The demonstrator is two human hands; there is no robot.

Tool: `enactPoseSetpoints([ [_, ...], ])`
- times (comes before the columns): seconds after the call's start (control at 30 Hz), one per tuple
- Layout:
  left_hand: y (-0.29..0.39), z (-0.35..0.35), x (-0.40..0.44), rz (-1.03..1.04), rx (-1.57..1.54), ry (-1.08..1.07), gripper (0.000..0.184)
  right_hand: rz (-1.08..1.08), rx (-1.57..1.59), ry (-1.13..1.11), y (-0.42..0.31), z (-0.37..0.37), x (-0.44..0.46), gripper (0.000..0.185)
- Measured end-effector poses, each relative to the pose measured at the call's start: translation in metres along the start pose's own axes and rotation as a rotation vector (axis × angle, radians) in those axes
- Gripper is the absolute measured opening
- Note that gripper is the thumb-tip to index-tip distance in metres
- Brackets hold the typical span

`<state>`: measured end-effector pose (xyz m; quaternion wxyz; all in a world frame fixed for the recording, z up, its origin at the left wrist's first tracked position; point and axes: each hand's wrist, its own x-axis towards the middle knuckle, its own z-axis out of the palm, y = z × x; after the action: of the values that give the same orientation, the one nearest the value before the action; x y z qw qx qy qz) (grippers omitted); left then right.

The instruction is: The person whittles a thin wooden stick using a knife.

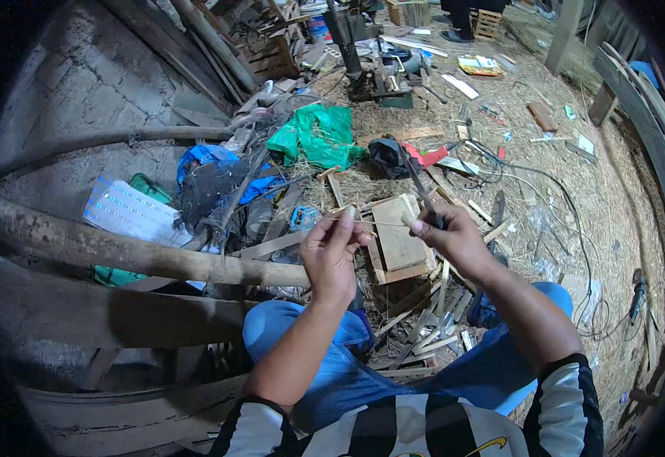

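A thin pale strip (378,222) stretches between my two hands, above a wooden block (402,240) on the littered ground. My left hand (334,247) pinches one end of the strip between thumb and fingers. In my right hand (454,238) are a long dark blade (418,181), pointing up and away, and a small pale piece at the thumb tip, by the strip's other end. The blade's handle is mostly hidden by the fingers.
A green plastic bag (321,135) and a red-handled tool (426,156) lie ahead. A thick pole (119,247) runs along the left. Wood scraps lie between my knees. Cables cross the right side. Another person's dark-clothed legs (460,17) show far ahead.
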<state>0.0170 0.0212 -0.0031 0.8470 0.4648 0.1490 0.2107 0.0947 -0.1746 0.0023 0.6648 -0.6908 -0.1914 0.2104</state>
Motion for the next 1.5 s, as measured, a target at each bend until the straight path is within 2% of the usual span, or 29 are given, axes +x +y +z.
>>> enactPoseSetpoints([
  [0.13,-0.013,0.002,-0.01,-0.048,0.113,-0.038,0.012,0.063,0.119,-0.004,0.007,0.023,-0.012,0.027],
  [0.23,-0.02,0.006,-0.018,-0.012,0.202,-0.119,0.014,0.076,0.184,-0.038,-0.002,0.032,-0.019,0.025],
  [0.43,-0.023,0.004,-0.02,0.003,0.26,-0.138,0.021,0.093,0.256,-0.019,0.017,0.038,-0.021,0.022],
  [0.53,-0.018,0.01,-0.021,-0.001,0.277,-0.14,0.024,0.034,0.148,-0.086,0.022,0.032,-0.019,0.023],
  [0.6,-0.016,0.011,-0.02,-0.006,0.271,-0.13,0.027,-0.233,-0.033,-0.045,0.017,0.028,-0.015,0.028],
  [0.67,-0.016,0.006,-0.017,-0.048,0.277,-0.218,0.026,-0.215,-0.108,0.007,-0.003,0.016,-0.015,0.032],
  [0.73,-0.012,0.005,-0.017,-0.062,0.3,-0.271,0.025,-0.242,-0.573,0.069,-0.02,0.005,-0.013,0.031],
  [0.77,-0.01,0.005,-0.017,-0.076,0.33,-0.323,0.025,-0.28,-0.69,0.061,-0.024,0.0,-0.012,0.026],
  [0.8,-0.009,0.005,-0.018,-0.075,0.32,-0.329,0.025,-0.279,-0.7,0.065,-0.023,-0.003,-0.011,0.026],
  [0.9,-0.008,0.004,-0.021,-0.058,0.473,-0.401,0.024,-0.527,-0.812,0.06,-0.02,-0.008,-0.009,0.017],
  [1.0,-0.004,0.005,-0.024,-0.07,0.495,-0.482,0.025,-0.561,-0.887,0.008,-0.026,-0.01,-0.012,0.014],
  [1.07,-0.003,0.006,-0.025,-0.048,0.479,-0.527,0.026,-0.566,-0.876,0.051,-0.026,-0.013,-0.009,0.014],
  [1.2,0.002,0.007,-0.027,-0.132,0.493,-0.567,0.029,-0.554,-0.881,0.192,-0.028,-0.03,0.0,0.016],
  [1.27,0.002,0.008,-0.026,-0.181,0.472,-0.574,0.03,-0.472,-0.898,0.189,-0.032,-0.034,0.0,0.016],
  [1.4,-0.001,0.005,-0.024,-0.165,0.417,-0.604,0.032,-0.551,-0.886,-0.005,-0.031,-0.023,-0.01,0.014],
  [1.5,0.002,0.005,-0.023,-0.17,0.429,-0.6,0.034,-0.578,-0.926,0.043,-0.029,-0.026,-0.007,0.014],
])
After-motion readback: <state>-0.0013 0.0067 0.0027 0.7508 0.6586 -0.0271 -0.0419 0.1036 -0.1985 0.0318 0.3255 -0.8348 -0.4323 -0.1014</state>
